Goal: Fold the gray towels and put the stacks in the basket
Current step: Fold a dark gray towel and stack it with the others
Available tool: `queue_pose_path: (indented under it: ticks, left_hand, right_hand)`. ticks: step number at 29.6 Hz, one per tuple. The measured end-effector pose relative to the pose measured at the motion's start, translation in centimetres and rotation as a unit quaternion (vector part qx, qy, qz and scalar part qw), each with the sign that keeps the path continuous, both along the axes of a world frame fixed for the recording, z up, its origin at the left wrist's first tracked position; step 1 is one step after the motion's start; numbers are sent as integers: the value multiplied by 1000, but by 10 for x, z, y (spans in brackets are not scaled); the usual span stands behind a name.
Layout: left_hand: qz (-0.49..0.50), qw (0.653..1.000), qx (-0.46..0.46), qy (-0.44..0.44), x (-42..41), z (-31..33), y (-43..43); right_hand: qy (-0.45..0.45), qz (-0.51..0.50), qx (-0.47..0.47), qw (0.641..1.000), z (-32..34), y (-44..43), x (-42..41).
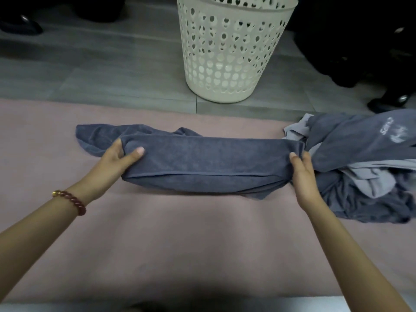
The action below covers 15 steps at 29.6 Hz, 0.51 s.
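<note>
both bare forearms reach forward, set wide apart. the left hand (pixel 121 157) grips one end of the towel (pixel 209 158), its thumb lying on top and pointing inward, its fingers curled out of sight behind. the right hand (pixel 302 174) pinches the opposite end between thumb and forefinger. a bead bracelet (pixel 71 201) circles the left wrist, behind that grip.
</note>
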State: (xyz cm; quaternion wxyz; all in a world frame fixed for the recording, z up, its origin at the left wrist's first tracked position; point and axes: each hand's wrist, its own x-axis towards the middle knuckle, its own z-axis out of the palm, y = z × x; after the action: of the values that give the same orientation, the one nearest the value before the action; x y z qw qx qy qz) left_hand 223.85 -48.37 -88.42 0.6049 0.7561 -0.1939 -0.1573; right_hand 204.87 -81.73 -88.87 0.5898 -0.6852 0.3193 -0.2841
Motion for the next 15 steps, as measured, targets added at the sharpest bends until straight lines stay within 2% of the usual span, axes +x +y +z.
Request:
queue_pose_path:
  ticks: [2,7,9,15]
  left_hand:
    - [51,998,-47,-7,9,18,-5]
    - [127,982,-78,-119,54,100,-22]
    - [154,969,-109,-157,79,158,-33]
    - [166,938,-263,-150,132,369,-60]
  right_hand:
    - [-37,-39,-15,998,16,-3,11]
    - [-105,-80,-58,990,93,-19,51]
    - [-152,-108,-76,980,149,-25,75]
    - [-282,-165,-45,944,344,-28,140]
